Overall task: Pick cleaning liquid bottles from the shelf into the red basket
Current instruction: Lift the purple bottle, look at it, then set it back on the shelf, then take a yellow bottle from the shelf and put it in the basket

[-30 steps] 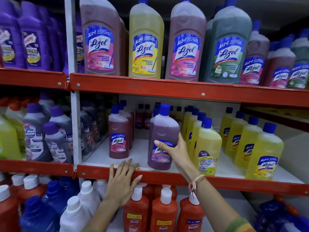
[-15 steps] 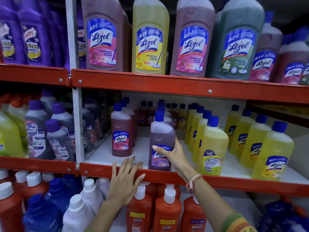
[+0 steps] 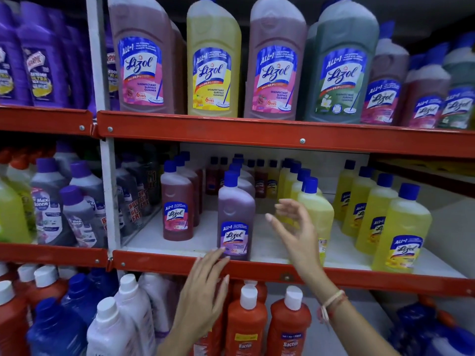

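Note:
A purple Lizol bottle (image 3: 235,214) with a blue cap stands upright at the front of the middle shelf (image 3: 257,269). My right hand (image 3: 295,227) hovers just to its right, fingers spread, not touching it. My left hand (image 3: 203,291) lies flat over the shelf's red front edge below the bottle, fingers apart, holding nothing. A pink-brown Lizol bottle (image 3: 176,206) stands to the left. Yellow Lizol bottles (image 3: 401,232) line the right side. The red basket is out of view.
Large Lizol bottles (image 3: 213,60) fill the top shelf. Orange Bactin bottles (image 3: 246,319) and white and blue bottles (image 3: 120,317) crowd the bottom shelf. Purple and grey bottles (image 3: 48,209) stand in the left bay behind a white upright post (image 3: 109,191).
My right hand has let go of the purple bottle and opened to its right; the bottle now stands alone on the shelf. My left hand stays on the shelf edge.

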`<action>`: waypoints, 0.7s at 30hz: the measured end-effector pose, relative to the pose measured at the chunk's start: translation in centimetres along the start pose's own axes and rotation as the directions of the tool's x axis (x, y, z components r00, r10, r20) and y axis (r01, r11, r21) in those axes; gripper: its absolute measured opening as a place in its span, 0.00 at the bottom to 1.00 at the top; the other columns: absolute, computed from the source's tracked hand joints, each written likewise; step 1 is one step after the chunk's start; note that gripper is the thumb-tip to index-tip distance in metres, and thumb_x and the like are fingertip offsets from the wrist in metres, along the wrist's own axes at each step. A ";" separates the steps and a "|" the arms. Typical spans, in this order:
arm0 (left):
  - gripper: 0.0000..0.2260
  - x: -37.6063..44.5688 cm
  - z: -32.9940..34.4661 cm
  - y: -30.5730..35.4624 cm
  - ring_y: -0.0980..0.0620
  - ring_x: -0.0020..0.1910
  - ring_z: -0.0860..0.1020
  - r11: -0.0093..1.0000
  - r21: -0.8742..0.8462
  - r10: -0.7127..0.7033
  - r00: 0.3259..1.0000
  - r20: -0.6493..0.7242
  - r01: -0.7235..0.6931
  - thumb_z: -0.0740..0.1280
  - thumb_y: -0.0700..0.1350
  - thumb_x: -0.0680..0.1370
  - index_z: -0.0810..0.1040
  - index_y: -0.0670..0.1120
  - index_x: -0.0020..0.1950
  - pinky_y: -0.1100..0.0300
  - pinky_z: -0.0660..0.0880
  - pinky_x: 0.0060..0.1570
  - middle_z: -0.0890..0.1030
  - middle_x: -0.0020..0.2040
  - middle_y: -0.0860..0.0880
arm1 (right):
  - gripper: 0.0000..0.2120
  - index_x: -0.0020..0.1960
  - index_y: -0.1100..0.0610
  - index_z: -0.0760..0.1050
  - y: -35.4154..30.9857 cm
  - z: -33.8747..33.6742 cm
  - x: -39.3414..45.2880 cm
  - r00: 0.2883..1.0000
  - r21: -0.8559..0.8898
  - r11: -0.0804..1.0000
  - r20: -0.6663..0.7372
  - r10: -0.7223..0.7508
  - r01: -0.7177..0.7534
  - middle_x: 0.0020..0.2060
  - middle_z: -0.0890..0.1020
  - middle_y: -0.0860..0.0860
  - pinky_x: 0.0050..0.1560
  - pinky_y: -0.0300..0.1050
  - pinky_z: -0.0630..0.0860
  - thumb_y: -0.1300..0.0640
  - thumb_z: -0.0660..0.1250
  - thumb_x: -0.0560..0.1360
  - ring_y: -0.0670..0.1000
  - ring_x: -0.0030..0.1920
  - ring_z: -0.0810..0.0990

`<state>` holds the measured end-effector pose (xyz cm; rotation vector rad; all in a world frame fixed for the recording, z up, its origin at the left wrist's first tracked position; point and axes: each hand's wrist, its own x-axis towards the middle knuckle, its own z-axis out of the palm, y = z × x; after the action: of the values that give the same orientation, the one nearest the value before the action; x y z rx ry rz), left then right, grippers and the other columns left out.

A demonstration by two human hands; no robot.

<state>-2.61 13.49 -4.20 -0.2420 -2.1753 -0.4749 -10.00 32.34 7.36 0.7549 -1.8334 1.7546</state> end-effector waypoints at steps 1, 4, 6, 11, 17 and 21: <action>0.17 0.7 0.5 1.2 0.55 0.70 0.65 0.999 -0.019 0.040 0.999 -0.006 -0.040 0.59 0.48 0.79 0.71 0.47 0.67 0.53 0.59 0.71 0.72 0.69 0.51 | 0.16 0.57 0.55 0.75 -0.3 -1.1 -0.1 0.997 -0.012 0.998 -0.056 -0.056 0.055 0.52 0.81 0.51 0.54 0.46 0.79 0.58 0.74 0.71 0.48 0.54 0.80; 0.15 2.8 2.4 3.8 0.55 0.69 0.67 0.991 -0.026 0.133 0.990 0.049 -0.132 0.59 0.48 0.79 0.72 0.47 0.65 0.58 0.58 0.72 0.74 0.67 0.50 | 0.15 0.56 0.56 0.75 0.1 -4.3 0.2 0.963 -0.195 0.971 -0.201 -0.178 0.139 0.51 0.79 0.51 0.54 0.50 0.79 0.57 0.73 0.72 0.51 0.54 0.78; 0.16 3.4 3.9 4.7 0.55 0.68 0.67 0.988 -0.008 0.156 0.980 0.126 -0.157 0.59 0.50 0.80 0.70 0.48 0.66 0.61 0.53 0.72 0.74 0.67 0.51 | 0.22 0.60 0.54 0.73 1.3 -5.8 0.5 0.956 -0.327 0.941 -0.238 -0.171 0.086 0.55 0.75 0.49 0.56 0.47 0.75 0.53 0.75 0.69 0.50 0.57 0.73; 0.21 3.1 6.5 5.1 0.55 0.69 0.65 0.979 0.092 0.154 0.959 0.237 -0.180 0.56 0.54 0.79 0.65 0.48 0.71 0.58 0.47 0.72 0.72 0.68 0.51 | 0.40 0.66 0.50 0.63 4.9 -7.8 1.6 0.975 -0.194 0.958 0.025 0.221 -0.213 0.57 0.77 0.41 0.51 0.34 0.74 0.50 0.81 0.60 0.36 0.52 0.77; 0.25 2.9 7.6 4.9 0.55 0.71 0.61 0.973 0.163 0.117 0.956 0.269 -0.165 0.54 0.58 0.79 0.59 0.49 0.74 0.54 0.46 0.72 0.69 0.70 0.51 | 0.31 0.56 0.50 0.71 7.1 -6.7 2.4 0.956 -0.073 0.954 -0.056 0.288 -0.291 0.49 0.84 0.51 0.45 0.47 0.83 0.54 0.83 0.58 0.52 0.48 0.84; 0.27 2.8 7.6 4.8 0.54 0.72 0.59 0.972 0.160 0.121 0.953 0.279 -0.171 0.54 0.59 0.79 0.57 0.49 0.75 0.54 0.45 0.72 0.67 0.72 0.51 | 0.33 0.57 0.53 0.68 5.7 -5.1 1.7 0.970 -0.260 0.957 -0.235 0.066 -0.128 0.49 0.80 0.52 0.46 0.54 0.80 0.46 0.81 0.60 0.55 0.50 0.80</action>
<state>-8.19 21.05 -4.93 -0.3817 -2.4255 -0.1624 -15.27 37.48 4.66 0.3480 -1.9285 1.5285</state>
